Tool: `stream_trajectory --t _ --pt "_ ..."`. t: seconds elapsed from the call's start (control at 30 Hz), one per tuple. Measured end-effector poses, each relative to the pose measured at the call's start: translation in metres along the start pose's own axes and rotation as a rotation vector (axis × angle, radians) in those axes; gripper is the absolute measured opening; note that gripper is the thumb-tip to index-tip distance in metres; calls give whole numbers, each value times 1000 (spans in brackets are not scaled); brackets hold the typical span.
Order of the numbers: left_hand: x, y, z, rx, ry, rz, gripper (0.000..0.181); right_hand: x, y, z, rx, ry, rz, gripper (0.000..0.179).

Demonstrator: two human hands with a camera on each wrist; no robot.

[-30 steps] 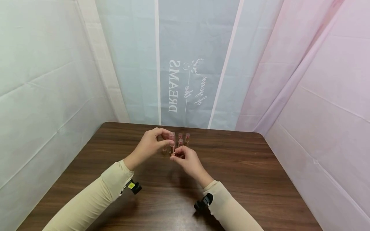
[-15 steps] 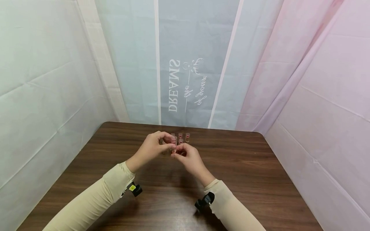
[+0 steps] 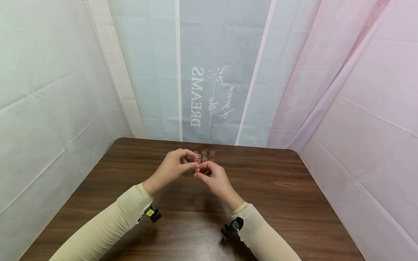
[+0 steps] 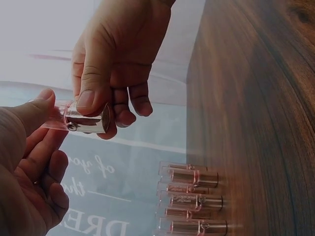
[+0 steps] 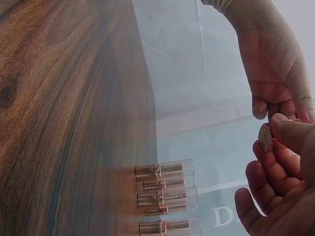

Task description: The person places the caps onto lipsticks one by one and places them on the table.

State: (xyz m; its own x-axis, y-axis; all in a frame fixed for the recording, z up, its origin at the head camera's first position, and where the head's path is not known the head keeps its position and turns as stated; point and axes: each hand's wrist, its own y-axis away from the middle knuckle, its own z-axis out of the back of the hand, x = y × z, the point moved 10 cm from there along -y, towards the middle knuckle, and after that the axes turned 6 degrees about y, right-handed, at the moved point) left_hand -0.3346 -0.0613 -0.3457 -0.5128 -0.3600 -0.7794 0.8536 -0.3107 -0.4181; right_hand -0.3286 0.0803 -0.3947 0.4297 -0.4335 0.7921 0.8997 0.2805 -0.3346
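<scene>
Between my two hands is a lipstick with a shiny rose-gold base (image 4: 87, 122) and a clear pinkish cap (image 4: 55, 114). My left hand (image 3: 174, 165) pinches the cap between thumb and fingers. The right hand (image 3: 216, 177) pinches the base; in the right wrist view the base's pointed-oval bottom (image 5: 265, 137) shows beside the thumb. Cap and base are together, held upright above the table. Just behind the hands, several similar capped lipsticks (image 5: 166, 199) stand upright in a close group, partly hidden by the fingers in the head view.
The dark wooden table (image 3: 277, 203) ends at a back edge close behind the lipsticks. A pale cloth with mirrored lettering (image 3: 197, 98) hangs beyond it, and light cloth walls (image 3: 58, 101) stand at both sides.
One second ago the clear cap was over the base with the gold part showing below it. My left hand has come down, and the cap now sits over the base.
</scene>
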Motion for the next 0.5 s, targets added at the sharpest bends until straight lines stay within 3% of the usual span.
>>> stream_trajectory --t 0.5 --pt "-4 1 1 -17 15 -27 18 1 1 2 -43 32 8 19"
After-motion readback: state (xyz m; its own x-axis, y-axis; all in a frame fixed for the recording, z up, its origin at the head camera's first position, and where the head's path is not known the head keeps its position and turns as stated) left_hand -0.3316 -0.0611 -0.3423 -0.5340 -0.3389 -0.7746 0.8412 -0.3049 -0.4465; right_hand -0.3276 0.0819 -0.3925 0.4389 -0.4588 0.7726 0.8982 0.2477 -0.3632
